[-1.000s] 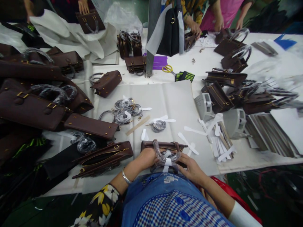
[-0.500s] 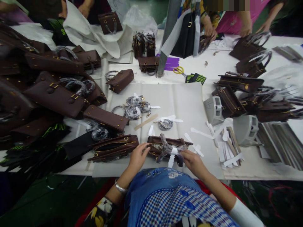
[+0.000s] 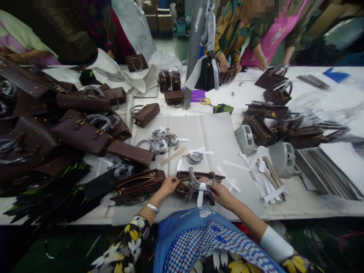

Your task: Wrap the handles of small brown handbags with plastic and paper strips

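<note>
The bag (image 3: 206, 175) is on the near side of the desk (image 3: 236, 100), right in front of the person, its top facing up. Plastic-wrapped handles (image 3: 193, 178) stand over it and, with a white tag (image 3: 200, 195) hanging from them, cover much of the opening, so the inside is hard to make out.

The left hand (image 3: 169, 184) is at the bag's left end, thumb and forefinger drawn close together by its edge; whether they pinch it I cannot tell. The right hand (image 3: 221, 191) is at the other end, fingers bent in toward the handles. Their tips are partly lost among the wrap, so I cannot tell what they grip.

Just left of the left hand lies an open bag (image 3: 139, 184), its zip apart and its lining too dark to read. Beyond the hands sit a coiled strap (image 3: 195, 157) and a cluster of coils (image 3: 161, 145), overlapping too much to count.

The heap of bags (image 3: 79, 131) on the left is cut off by the picture's edge. Farther back, a post (image 3: 191, 68) hides part of a purple sheet (image 3: 197, 95); near it lie yellow-handled scissors (image 3: 205, 101). Co-workers' hands (image 3: 223, 63) across the desk are small, and what they do is unclear.
</note>
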Demonstrator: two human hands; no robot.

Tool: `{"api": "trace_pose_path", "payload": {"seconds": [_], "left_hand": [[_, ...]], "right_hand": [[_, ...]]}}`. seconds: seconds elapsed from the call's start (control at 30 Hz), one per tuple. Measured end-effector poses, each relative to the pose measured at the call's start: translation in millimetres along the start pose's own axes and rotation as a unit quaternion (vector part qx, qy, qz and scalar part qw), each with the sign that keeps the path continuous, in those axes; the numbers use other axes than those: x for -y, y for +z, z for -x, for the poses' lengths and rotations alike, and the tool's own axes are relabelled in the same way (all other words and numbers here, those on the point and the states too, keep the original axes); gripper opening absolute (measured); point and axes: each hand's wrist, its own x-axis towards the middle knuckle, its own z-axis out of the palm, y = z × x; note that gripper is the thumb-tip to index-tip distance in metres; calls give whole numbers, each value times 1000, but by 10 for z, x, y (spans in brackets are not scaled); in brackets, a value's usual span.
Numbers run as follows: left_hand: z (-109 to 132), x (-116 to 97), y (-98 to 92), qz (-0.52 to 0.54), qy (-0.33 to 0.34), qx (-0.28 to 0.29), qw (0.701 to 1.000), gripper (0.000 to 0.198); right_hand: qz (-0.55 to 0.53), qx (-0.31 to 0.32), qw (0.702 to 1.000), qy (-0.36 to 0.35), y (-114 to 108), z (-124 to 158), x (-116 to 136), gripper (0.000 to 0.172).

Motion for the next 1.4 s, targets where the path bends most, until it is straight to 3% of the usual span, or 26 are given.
{"api": "trace_pose_path", "payload": {"seconds": [0.3,0.53,0.7,0.8,0.9,1.07,1.27,1.4], "left_hand": [[165,-252,-215,-22,82,-12,996,15],[154,-456,-295,-41,114,63,991,23],[58,-383,-437,-108,110,71,985,11],[79,-310,-437,-131,96,46,986,10],[115,-282,-369,-119,80,37,989,16],[115,-244,-287,-55,54,33,996,24],[75,-157,-232,23,30,20,999,27],[50,-150,-182,65,20,8,998,28]], "right_hand": [[-57,-26,998,12,-18,-10,77,47],[-58,-26,998,-4,-102,62,71,54],[-9,10,1000,9,114,68,211,57],[56,-3,998,11,232,141,222,46],[127,-34,990,-42,233,194,201,36],[155,-31,980,-123,145,75,222,50],[146,20,988,-56,120,-76,277,77],[151,33,988,-1,87,-168,303,82]]}}
